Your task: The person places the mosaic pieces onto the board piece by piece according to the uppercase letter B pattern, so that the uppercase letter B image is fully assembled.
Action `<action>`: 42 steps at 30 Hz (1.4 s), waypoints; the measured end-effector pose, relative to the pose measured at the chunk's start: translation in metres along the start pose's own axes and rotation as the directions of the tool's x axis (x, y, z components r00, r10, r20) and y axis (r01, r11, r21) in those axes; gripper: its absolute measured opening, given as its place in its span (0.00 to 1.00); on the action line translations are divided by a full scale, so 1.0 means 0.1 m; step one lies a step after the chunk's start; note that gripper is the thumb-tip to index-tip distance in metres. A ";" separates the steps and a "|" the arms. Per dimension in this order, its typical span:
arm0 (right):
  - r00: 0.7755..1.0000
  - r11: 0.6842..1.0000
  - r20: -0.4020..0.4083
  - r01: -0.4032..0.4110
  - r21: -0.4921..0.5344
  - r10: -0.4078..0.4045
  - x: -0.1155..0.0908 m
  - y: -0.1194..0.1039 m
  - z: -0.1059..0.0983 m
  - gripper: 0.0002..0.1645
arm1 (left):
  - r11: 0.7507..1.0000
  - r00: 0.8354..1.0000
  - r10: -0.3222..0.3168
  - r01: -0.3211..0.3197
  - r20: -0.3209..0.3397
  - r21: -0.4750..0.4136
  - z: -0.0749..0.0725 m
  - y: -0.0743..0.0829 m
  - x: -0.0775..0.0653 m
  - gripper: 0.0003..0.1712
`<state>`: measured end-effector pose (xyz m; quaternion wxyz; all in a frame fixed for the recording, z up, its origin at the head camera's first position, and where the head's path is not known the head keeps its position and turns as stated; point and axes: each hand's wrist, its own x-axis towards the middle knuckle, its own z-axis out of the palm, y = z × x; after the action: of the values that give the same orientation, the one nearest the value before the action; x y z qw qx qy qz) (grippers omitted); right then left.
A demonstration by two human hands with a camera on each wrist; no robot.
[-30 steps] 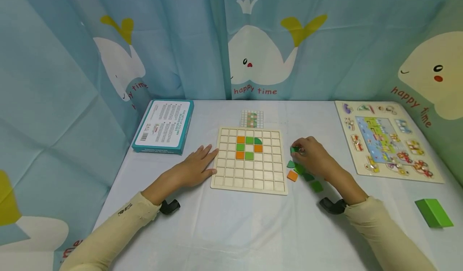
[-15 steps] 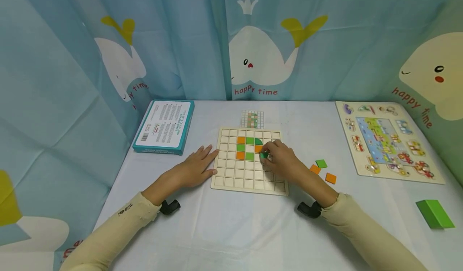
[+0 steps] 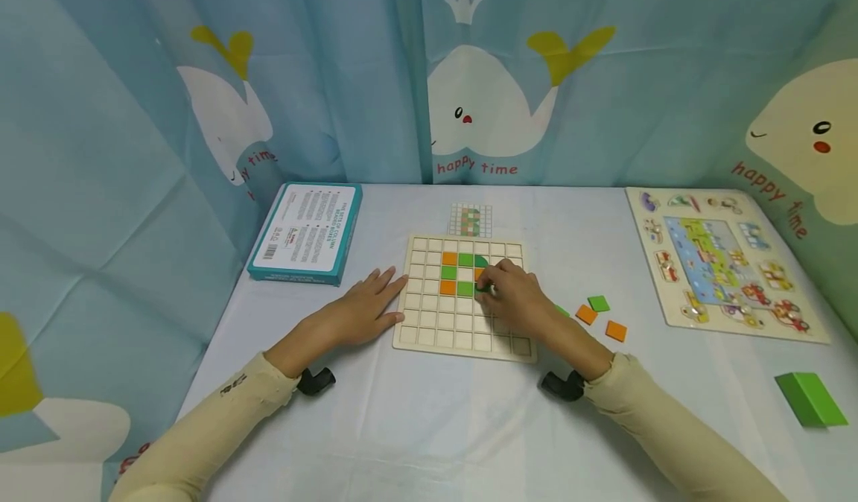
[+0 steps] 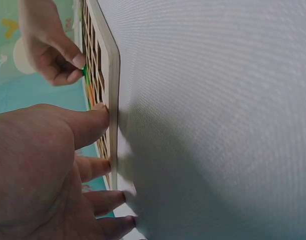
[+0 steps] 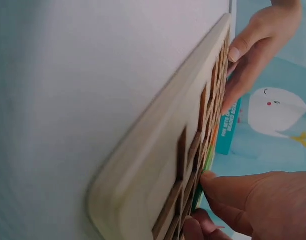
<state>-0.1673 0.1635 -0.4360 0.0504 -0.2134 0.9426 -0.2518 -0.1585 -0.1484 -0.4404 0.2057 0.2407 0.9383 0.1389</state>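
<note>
A wooden grid board [image 3: 429, 337] lies on the table, with orange and green tiles set in some of its cells. My right hand [image 3: 515, 297] is over the board and pinches a dark green tile [image 5: 197, 196] between thumb and fingers, at the cell right of a light green square [image 3: 465, 288]. The tile's outline is mostly covered by the fingertips. Along the board's left side, my left hand [image 3: 362, 310] lies with fingers spread, its thumb and fingertips touching the edge. A dark green rounded tile [image 3: 480, 261] sits in an upper cell, partly beside the right hand.
Right of the board lie loose orange tiles [image 3: 616, 331] and a green tile [image 3: 599, 304]; the forearm hides part of this pile. A printed pattern card [image 3: 471, 220] is behind the board. Around them are a teal box [image 3: 304, 234], a picture puzzle [image 3: 724, 256] and a green block [image 3: 811, 399].
My right hand has moved left from the loose tiles to the board, carrying the dark green tile, and in the last half second slightly further left. The left hand stays at the board's edge.
</note>
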 end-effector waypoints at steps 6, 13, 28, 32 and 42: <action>1.000 1.000 0.017 0.007 0.016 -0.007 0.02 0.02 -0.02 0.03 | 1.000 1.000 0.005 -0.005 0.003 -0.008 -0.02 0.02 -0.01 0.43; 1.000 1.000 -0.004 0.023 -0.019 -0.023 -0.02 0.03 -0.09 0.07 | 1.000 1.000 0.004 -0.004 -0.003 -0.009 -0.02 0.02 -0.02 0.43; 0.959 0.957 0.029 -0.281 -0.070 0.284 -0.61 0.71 -0.75 0.26 | 1.000 1.000 0.024 -0.024 -0.020 -0.019 -0.04 0.04 -0.06 0.42; 0.935 0.934 0.063 -0.342 -0.098 0.349 -0.75 0.91 -0.78 0.30 | 1.000 0.999 0.024 -0.025 -0.022 -0.018 -0.04 0.04 -0.06 0.42; 0.947 0.949 0.067 -0.314 -0.024 0.315 -0.80 1.03 -0.82 0.20 | 0.999 0.999 0.029 -0.029 -0.017 -0.018 -0.03 0.03 -0.05 0.41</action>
<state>-0.1509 0.3157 -0.4171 0.1213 -0.0692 0.9639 -0.2266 -0.1544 -0.1492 -0.4353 0.1981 0.2514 0.9350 0.1523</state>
